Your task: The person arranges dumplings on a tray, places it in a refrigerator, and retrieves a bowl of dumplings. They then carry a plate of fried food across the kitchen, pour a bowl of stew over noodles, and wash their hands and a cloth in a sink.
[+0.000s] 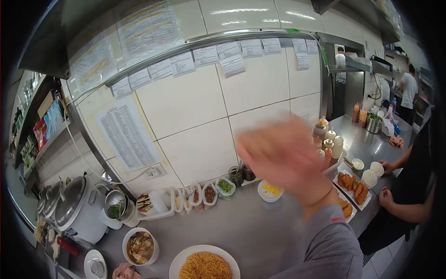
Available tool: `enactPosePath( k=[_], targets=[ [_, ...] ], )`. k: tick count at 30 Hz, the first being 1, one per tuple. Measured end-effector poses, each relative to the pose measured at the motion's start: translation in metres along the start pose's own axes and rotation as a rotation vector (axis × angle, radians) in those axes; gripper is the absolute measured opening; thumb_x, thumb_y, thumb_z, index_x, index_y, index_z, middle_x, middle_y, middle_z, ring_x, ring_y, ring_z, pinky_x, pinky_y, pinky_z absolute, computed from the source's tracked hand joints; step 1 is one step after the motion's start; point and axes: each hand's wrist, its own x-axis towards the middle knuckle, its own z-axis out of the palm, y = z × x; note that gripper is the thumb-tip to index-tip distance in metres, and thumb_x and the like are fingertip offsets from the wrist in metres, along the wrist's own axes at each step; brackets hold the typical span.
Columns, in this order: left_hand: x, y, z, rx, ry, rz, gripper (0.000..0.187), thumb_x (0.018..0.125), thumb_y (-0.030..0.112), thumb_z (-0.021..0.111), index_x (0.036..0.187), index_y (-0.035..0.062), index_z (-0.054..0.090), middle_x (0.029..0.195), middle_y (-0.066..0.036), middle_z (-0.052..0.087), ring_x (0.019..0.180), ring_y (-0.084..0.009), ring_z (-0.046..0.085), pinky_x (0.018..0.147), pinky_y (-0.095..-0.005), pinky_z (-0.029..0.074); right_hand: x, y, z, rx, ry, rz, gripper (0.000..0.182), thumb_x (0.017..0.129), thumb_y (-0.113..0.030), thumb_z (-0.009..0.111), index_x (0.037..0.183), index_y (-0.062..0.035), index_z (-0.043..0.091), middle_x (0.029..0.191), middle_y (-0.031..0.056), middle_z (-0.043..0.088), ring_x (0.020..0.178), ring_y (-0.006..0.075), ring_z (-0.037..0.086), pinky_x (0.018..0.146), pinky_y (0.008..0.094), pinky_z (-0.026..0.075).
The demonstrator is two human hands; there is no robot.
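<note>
Grey sleeve (325, 242) looming large up front, and out of it comes the right hand (281, 151), high over the steel counter (241, 223) and badly blurred! Fingers look curled in, but with that smear I cannot tell whether they grip anything. Left hand: out of view, so its state I cannot call.

Nearest the right hand, just below it in view, sits a white bowl (269, 199) with yellow pieces of food, close to the counter's back edge. Squeeze bottles (337, 148) crowd upright to the right, some tucked behind the hand.

Down toward the near edge, a white plate (174, 269) carries a broad mound of noodles (204, 267), cropped by the frame. Left of it, a white bowl of soup (156, 252), and below that a pinkish cloth (124, 272).

Along the back edge, open bags of ingredients (210, 194) line up, a dark jar (236, 175) beside the greens. Big lidded cooker (86, 223) over at the left end! At the right end, fried pieces (360, 191) lie on a white plate, with a co-worker's hand (386, 197) near them, loosely curled.
</note>
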Motion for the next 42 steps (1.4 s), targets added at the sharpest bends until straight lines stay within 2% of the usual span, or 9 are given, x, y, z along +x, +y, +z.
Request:
enactPosePath(
  k=[3,9,11,16,21,24,33,40,42],
  targets=[
    [0.001,-0.02,0.012,-0.051,0.099,0.121,0.02,0.074,0.017,0.054,0.078,-0.0018,0.058,0.067,-0.017,0.058,0.05,-0.0265,0.052,0.047,-0.036,0.041,-0.029,-0.056,0.023,0.992,-0.051,-0.416,0.03,0.084,-0.039,0.045,0.067,-0.0145,0.048,0.073,-0.0008,0.054,0.055,0.0156,0.05,0.045,0.028,0.038],
    [-0.005,-0.048,0.034,-0.013,0.322,0.175,0.012,0.073,0.012,0.054,0.069,0.0011,0.055,0.049,-0.014,0.045,0.046,-0.0254,0.047,0.046,-0.0363,0.036,0.005,-0.065,0.098,0.123,-0.531,-0.34,0.027,0.079,-0.029,0.054,0.062,-0.0091,0.046,0.058,0.0056,0.051,0.048,0.024,0.05,0.041,0.0327,0.037],
    [-0.001,-0.052,0.023,-0.16,0.16,-0.118,0.011,0.077,0.011,0.052,0.076,0.0013,0.055,0.054,-0.009,0.049,0.049,-0.0186,0.047,0.047,-0.0316,0.036,0.013,-0.071,0.125,-0.181,-0.678,-0.395,0.028,0.077,-0.026,0.057,0.061,-0.0073,0.045,0.053,0.0078,0.05,0.046,0.0268,0.05,0.039,0.0342,0.037],
    [0.03,0.031,-0.048,-0.716,0.503,0.033,0.016,0.081,0.005,0.048,0.096,0.0028,0.052,0.078,0.002,0.05,0.063,-0.0059,0.043,0.053,-0.0206,0.035,-0.001,-0.017,0.16,-0.404,-0.57,-0.378,0.031,0.073,-0.025,0.062,0.056,-0.0079,0.042,0.049,0.0058,0.044,0.042,0.0247,0.046,0.039,0.0321,0.036],
    [0.064,0.248,-0.166,-1.241,-0.97,0.446,0.032,0.079,0.005,0.046,0.111,0.0046,0.048,0.071,0.004,0.042,0.059,-0.0033,0.036,0.052,-0.0173,0.03,0.063,0.105,0.211,-0.848,-0.723,-0.034,0.029,0.076,-0.031,0.053,0.076,-0.0023,0.058,0.07,0.0181,0.059,0.069,0.0339,0.058,0.064,0.0416,0.047],
    [0.069,0.303,-0.206,-1.313,-1.332,0.532,0.016,0.077,0.014,0.052,0.085,0.0005,0.053,0.073,0.0,0.047,0.06,-0.0064,0.04,0.055,-0.0205,0.034,0.089,0.144,0.225,-0.848,-0.619,0.022,0.028,0.074,-0.031,0.055,0.075,-0.0031,0.059,0.074,0.0185,0.06,0.072,0.0348,0.058,0.066,0.0425,0.047],
    [0.087,0.291,-0.198,-2.006,-1.224,0.992,0.017,0.06,0.003,0.069,0.071,-0.0008,0.056,0.058,0.0,0.05,0.044,0.0017,0.032,0.04,-0.0149,0.022,0.17,0.202,0.269,-1.033,-0.4,-0.05,0.027,0.074,-0.03,0.054,0.082,-0.0042,0.055,0.077,0.0181,0.06,0.075,0.0352,0.058,0.066,0.0445,0.046],
    [0.108,0.275,-0.191,-2.143,-1.243,0.97,0.018,0.06,0.004,0.069,0.065,0.0012,0.052,0.058,0.001,0.048,0.044,-0.0002,0.035,0.039,-0.0156,0.023,0.222,0.21,0.28,-1.127,-0.245,0.002,0.029,0.075,-0.027,0.05,0.093,-0.005,0.053,0.086,0.0194,0.06,0.084,0.0358,0.058,0.072,0.043,0.046],
    [0.11,0.266,-0.197,-2.104,-1.514,0.594,0.02,0.058,0.007,0.067,0.061,0.0036,0.047,0.056,0.003,0.043,0.044,-0.0011,0.034,0.039,-0.0152,0.023,0.239,0.205,0.278,-1.172,-0.237,0.04,0.033,0.075,-0.025,0.048,0.104,-0.0082,0.049,0.092,0.0198,0.059,0.087,0.036,0.057,0.074,0.0426,0.046]
  ],
)
